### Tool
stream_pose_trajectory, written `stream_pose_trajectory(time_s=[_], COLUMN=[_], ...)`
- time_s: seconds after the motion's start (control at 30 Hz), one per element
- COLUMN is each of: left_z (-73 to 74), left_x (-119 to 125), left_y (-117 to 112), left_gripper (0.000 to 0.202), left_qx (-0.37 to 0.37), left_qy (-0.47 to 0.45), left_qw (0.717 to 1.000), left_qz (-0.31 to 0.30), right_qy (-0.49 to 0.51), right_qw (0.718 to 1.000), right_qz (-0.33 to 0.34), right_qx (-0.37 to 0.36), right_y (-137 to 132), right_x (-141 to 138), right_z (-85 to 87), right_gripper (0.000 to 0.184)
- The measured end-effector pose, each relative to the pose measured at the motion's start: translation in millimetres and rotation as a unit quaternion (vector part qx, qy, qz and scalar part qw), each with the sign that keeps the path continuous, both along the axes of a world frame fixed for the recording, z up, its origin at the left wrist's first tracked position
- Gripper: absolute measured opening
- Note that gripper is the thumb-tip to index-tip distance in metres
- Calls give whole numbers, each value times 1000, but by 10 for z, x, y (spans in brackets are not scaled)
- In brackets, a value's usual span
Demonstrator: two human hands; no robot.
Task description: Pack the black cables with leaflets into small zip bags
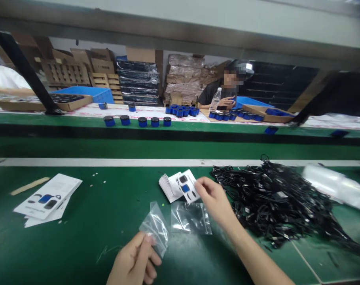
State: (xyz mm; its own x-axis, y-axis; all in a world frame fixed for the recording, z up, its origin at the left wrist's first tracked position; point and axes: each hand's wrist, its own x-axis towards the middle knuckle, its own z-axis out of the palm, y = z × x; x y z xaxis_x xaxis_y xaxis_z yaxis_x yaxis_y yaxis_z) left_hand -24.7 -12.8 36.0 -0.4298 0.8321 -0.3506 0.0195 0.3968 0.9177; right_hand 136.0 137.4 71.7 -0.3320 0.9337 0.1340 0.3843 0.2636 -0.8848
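Observation:
My left hand pinches a clear plastic bag between thumb and fingers, low over the green table. My right hand grips a printed leaflet by its right edge; the leaflet shows pictures of a blue and a black device. Just left of it lies a small stack of leaflets, partly covered by the held one. A second clear zip bag rests flat on the table, below the held leaflet and between my hands.
Black cables are heaped to the right, with clear plastic bags beyond. More leaflets lie at left near a tan strip. Blue-and-black round devices line the green ledge. Behind, a co-worker sits by a water bottle.

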Motion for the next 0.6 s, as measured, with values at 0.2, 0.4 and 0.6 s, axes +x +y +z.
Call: stream_pose_trajectory(time_s=[0.2,0.4,0.6], left_z=[57,-59,-34], left_x=[-138,-177,-205], left_y=[28,-37,-36], left_gripper=[42,38,30], left_qx=[15,53,92], left_qy=[1,240,370], left_qw=[998,968,920], left_qz=[62,39,94], right_qy=[-37,-42,77], right_qw=[943,940,994], right_qz=[152,128,30], right_qx=[292,315,66], right_y=[-894,-1069,-1271], right_x=[51,-268,-313], right_z=[-179,-476,-639], right_gripper=[17,16,51])
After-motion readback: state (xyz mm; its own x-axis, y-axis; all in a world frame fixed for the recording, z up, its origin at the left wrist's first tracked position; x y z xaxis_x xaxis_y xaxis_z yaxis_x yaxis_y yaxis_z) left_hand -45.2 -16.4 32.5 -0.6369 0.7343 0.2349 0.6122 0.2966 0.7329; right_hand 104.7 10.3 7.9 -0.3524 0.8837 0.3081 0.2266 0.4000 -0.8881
